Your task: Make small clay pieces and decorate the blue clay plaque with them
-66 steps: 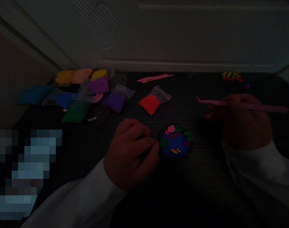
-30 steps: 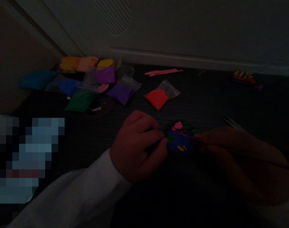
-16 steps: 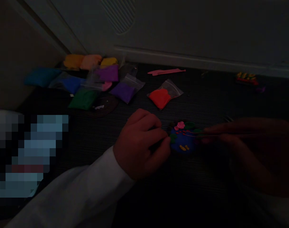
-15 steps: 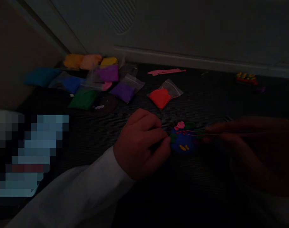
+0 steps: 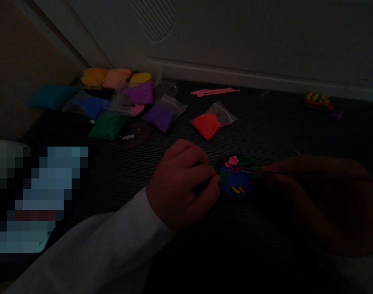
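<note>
Holding the pink tweezers [image 5: 252, 172] in a closed pinch, my right hand [image 5: 330, 204] lies at three o'clock from the small moulded disc [image 5: 235, 180]. The disc sits on the dark tabletop [image 5: 266, 130], blue-faced within a dark rim [image 5: 222, 163]. My left hand [image 5: 185, 185] lies at nine o'clock, fingers curled, with thumb and forefinger at the rim. The tweezer tips are found over the blue, about one o'clock from its centre, just beside the red bits [image 5: 237, 171]; the prongs stand narrow. In this dim light I cannot tell whether the tips touch or carry a bit, nor whether my left fingers pinch the rim or merely lean on it.

Recommended practice, in my judgement: light pressure only, since the surface looks soft and the bits are tiny. The tips should work at a shallow angle, clear of the pink flower [image 5: 233, 160] towards eleven o'clock and the yellow pieces [image 5: 236, 190] at six. My left hand should brace the rim without squeezing it out of round.
</note>
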Demonstrator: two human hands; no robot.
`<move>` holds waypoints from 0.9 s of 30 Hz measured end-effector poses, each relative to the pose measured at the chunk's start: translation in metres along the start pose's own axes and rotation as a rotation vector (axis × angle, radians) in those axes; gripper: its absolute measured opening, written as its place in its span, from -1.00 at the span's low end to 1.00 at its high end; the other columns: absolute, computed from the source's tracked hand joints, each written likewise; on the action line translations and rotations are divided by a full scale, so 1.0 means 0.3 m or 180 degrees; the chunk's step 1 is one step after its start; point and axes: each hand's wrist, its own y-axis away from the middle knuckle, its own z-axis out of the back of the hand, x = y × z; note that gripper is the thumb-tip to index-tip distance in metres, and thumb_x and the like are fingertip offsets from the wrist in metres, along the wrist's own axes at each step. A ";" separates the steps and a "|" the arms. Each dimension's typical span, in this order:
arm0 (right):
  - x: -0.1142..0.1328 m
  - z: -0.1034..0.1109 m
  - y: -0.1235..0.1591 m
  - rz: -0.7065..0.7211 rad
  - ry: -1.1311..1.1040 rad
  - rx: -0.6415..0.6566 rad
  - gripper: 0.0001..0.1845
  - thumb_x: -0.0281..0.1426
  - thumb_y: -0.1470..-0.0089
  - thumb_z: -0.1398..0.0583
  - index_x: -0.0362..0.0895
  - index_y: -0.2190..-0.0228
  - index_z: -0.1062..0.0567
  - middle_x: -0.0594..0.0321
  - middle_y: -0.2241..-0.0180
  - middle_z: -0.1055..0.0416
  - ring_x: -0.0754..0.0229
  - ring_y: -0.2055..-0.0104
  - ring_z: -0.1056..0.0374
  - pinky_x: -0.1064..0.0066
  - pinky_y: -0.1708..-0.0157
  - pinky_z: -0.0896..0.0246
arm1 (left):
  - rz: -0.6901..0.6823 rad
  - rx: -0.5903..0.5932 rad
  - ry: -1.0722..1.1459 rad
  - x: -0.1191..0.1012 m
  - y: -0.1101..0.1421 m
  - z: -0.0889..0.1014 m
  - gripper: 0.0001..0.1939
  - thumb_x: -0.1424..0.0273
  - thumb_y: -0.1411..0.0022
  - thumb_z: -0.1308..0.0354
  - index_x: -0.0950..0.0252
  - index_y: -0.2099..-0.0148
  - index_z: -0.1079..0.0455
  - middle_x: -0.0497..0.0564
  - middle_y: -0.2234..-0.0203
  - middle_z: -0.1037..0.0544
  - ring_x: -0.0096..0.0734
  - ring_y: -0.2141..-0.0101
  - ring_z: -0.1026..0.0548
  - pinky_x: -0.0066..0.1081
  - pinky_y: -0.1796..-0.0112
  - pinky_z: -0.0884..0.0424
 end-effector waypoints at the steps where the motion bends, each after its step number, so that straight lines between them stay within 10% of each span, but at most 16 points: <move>1: 0.003 -0.002 -0.001 0.0035 -0.0008 0.0041 -0.88 -0.40 0.07 -0.12 -0.03 0.40 -0.43 0.33 0.44 -0.45 0.23 0.41 -0.39 0.34 0.37 -0.35 | 0.0010 -0.0001 0.0001 0.000 0.001 0.000 -0.85 0.42 -0.03 -0.04 0.32 0.48 -0.42 0.03 0.52 -0.36 -0.36 0.39 -0.27 -0.29 0.34 -0.25; 27: 0.011 -0.033 -0.014 0.0397 0.0146 0.0205 -0.81 -0.50 0.05 -0.14 -0.05 0.33 -0.39 0.35 0.36 -0.42 0.36 0.38 -0.35 0.52 0.43 -0.23 | 0.0074 0.0040 0.0005 -0.002 0.001 -0.001 -0.84 0.41 -0.03 -0.03 0.30 0.47 -0.41 0.03 0.50 -0.37 -0.34 0.41 -0.29 -0.24 0.35 -0.24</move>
